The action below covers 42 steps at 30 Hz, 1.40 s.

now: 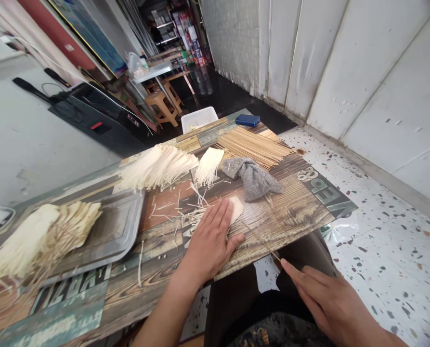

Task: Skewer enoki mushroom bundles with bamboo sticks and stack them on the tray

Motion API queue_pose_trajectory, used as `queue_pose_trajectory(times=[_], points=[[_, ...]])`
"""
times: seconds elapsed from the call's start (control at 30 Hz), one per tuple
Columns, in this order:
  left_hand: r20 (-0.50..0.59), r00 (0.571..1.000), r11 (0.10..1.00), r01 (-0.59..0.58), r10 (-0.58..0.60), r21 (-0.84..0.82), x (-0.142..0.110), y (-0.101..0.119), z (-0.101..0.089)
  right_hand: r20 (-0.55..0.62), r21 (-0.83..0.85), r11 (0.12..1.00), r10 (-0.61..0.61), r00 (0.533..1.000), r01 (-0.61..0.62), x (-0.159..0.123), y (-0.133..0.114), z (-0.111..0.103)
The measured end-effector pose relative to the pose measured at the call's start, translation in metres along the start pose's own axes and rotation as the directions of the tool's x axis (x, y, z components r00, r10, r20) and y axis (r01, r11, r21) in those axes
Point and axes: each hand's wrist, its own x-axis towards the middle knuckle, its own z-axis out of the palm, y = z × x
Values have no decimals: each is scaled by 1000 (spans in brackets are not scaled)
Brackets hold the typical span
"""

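Observation:
My left hand (213,238) lies flat with fingers stretched out over a bunch of enoki mushrooms (237,209), pressing it on the table. The pale base end of the bunch shows past my fingertips. My right hand (318,294) is closed on a thin bamboo skewer (260,239), just off the table's front edge. The skewer slants up to the base of the bunch; whether its tip is inside I cannot tell. Just beyond are another flat enoki bunch (209,164) and a long row of enoki bunches (157,166).
A pile of bamboo skewers (256,146) lies behind a crumpled grey cloth (253,178). A blue box (247,120) sits at the far corner. On the left, a metal tray (124,231) holds skewered enoki (45,236). Loose mushroom strands litter the wooden table (290,207). A white bin (199,118) stands beyond.

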Motion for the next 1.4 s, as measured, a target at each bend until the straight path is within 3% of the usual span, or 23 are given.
queue_pose_trajectory(times=[1.4], points=[[13, 1000, 1000, 1, -1, -6, 1, 0, -1, 17, -24, 1000, -9, 1000, 10, 1, -1, 0]])
